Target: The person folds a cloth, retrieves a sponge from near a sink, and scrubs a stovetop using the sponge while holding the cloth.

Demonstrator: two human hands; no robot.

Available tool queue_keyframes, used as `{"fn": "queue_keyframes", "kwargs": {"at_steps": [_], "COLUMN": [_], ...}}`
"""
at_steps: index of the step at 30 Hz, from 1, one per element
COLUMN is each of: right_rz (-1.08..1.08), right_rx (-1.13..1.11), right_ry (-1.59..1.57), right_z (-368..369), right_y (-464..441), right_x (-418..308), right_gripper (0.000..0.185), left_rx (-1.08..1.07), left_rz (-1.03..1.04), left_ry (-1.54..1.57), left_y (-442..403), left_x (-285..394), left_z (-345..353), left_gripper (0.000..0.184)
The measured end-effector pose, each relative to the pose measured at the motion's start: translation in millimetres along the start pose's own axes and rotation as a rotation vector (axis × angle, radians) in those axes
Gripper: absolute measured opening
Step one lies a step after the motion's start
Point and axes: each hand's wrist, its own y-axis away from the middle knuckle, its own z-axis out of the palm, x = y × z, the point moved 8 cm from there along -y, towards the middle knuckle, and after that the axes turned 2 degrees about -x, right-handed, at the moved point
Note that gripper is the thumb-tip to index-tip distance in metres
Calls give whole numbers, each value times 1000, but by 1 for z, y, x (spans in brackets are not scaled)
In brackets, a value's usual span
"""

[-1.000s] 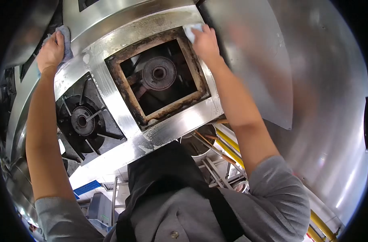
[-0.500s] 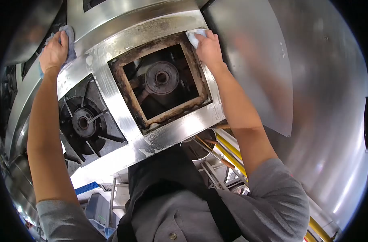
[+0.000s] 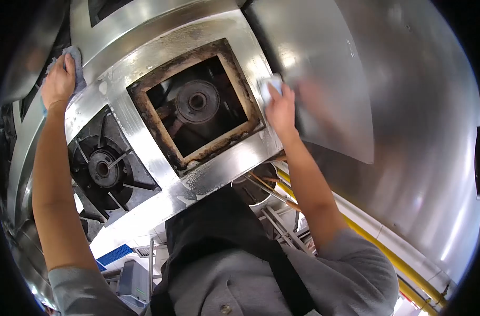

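A metal stove top [image 3: 150, 152] spreads out below me. At the upper left my left hand [image 3: 59, 84] is closed on a grey cloth [image 3: 78, 68], held against the steel edge there. My right hand [image 3: 282, 111] presses a small white cloth [image 3: 270, 87] on the right rim of the stove; it may be a sponge, as the fingers cover part of it. Between the hands lies a square burner opening with a browned, crusted frame [image 3: 140, 102] and a round burner [image 3: 197, 101] inside. Wet, soapy patches show on the steel.
A second burner with a black grate [image 3: 103, 167] sits at the left. A steel wall panel [image 3: 324, 68] rises close to my right hand. Below the front edge are a metal pot [image 3: 250, 190], yellow pipes [image 3: 366, 231] and a grey bin [image 3: 133, 282].
My right hand has slid the white cloth along the right rim toward me. My left hand stays on the grey cloth. The whole view has shifted slightly.
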Motion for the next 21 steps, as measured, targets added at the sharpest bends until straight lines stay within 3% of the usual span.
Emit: {"fn": "queue_keyframes", "kwargs": {"at_steps": [2,4,7,14,21], "right_rz": [150,80,147,133,159], "right_rx": [-136,-76,-48,-55,-66], "right_ry": [-44,-33,-28,12,3], "right_z": [8,2,-7,0,-3], "right_y": [-22,0,61,15,46], "right_x": [2,4,18,6,12], "right_gripper": [45,47,50,55,48], "left_rx": [-17,13,-2,74,-18], "left_rz": [14,47,34,65,21], "left_ry": [-13,11,-18,13,-15], "left_y": [-1,-6,-5,-5,-2], "left_x": [0,-2,-4,-5,-2], "left_z": [-2,5,5,6,2], "left_gripper": [55,55,55,55,55]}}
